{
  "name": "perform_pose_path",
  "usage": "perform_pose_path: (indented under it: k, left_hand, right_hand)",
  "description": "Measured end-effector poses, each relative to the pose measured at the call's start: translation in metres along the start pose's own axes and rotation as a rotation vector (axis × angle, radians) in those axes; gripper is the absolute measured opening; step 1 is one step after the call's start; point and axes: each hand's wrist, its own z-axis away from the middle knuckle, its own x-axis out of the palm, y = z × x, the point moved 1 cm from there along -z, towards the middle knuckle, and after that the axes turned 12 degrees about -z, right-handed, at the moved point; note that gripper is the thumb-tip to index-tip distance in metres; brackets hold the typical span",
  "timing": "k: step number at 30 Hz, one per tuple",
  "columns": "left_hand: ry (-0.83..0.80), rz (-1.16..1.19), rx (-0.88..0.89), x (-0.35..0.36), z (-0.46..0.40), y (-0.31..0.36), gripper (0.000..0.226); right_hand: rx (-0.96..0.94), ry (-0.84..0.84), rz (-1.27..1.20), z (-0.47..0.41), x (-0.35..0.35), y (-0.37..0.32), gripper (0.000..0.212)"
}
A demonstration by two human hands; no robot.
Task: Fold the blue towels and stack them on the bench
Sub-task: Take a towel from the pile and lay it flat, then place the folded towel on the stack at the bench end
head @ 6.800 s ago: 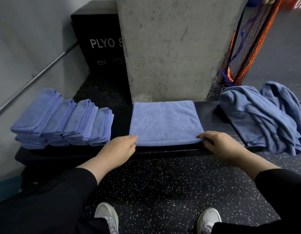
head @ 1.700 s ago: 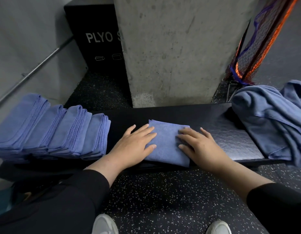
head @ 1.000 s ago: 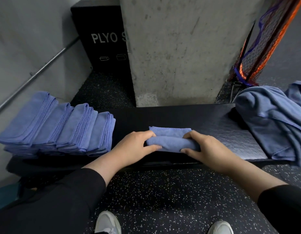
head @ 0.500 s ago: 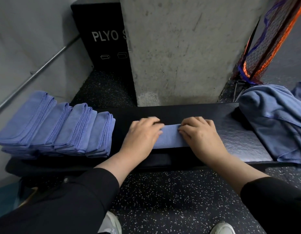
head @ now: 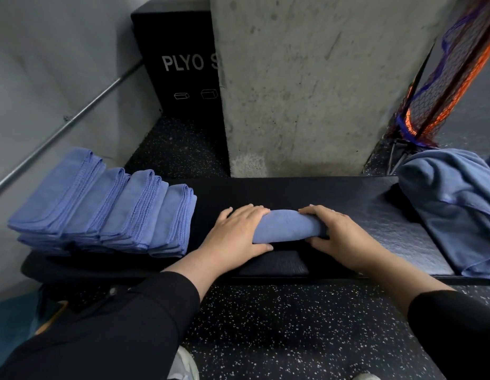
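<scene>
We had the folded towel (head: 286,226) lying on the worktop (head: 397,229), in front of the concrete pillar (head: 307,86), near the front edge of the pad. Our left hand (head: 235,231) gripped its left end, fingers curled over the top and thumb along the near side; our right hand (head: 339,234) gripped the right end the same way, so both grips were clamped on the cloth. To the left of the pillar, the folded stack (head: 106,212) sat in overlapping rows, just beside our left hand. To the right of the pillar, the unfolded pile (head: 455,204) lay heaped over the worktop's end.

We judged the towel light and soft, a limp microfibre that would sag and spring open if held at one end only. Taking it at both ends, pinching all layers together, seemed the safest hold for carrying it to the stack.
</scene>
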Motion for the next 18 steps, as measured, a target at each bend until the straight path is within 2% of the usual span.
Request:
perform_pose_path:
  k: [2, 4, 6, 8, 10, 11, 15, 18]
  left_hand:
    - [0.089, 0.149, -0.055, -0.007, 0.003, -0.002, 0.056]
    - [0.109, 0.379, -0.159, -0.017, 0.007, -0.004, 0.039]
    - [0.087, 0.643, -0.231, -0.024, 0.012, -0.005, 0.036]
    - [0.033, 0.804, -0.267, -0.032, 0.019, -0.005, 0.052]
    - [-0.006, 0.867, -0.314, -0.037, 0.028, -0.004, 0.068]
    - [0.006, 0.901, -0.345, -0.039, 0.032, -0.004, 0.069]
    - [0.121, 1.099, -0.454, -0.048, 0.049, -0.014, 0.056]
    - [0.21, 1.205, -0.513, -0.062, 0.064, -0.028, 0.04]
  right_hand:
    - [0.069, 0.038, -0.158, -0.001, -0.004, -0.007, 0.045]
    - [0.121, 0.1, -0.346, -0.005, -0.007, -0.016, 0.036]
    - [0.138, 0.183, -0.527, -0.009, -0.011, -0.029, 0.029]
    - [0.172, 0.243, -0.67, -0.014, -0.012, -0.043, 0.024]
    - [0.227, 0.273, -0.773, -0.021, -0.007, -0.054, 0.027]
    - [0.261, 0.276, -0.813, -0.025, -0.003, -0.059, 0.033]
    - [0.415, 0.217, -1.144, -0.036, 0.015, -0.087, 0.043]
    - [0.418, 0.128, -1.37, -0.045, 0.028, -0.111, 0.05]
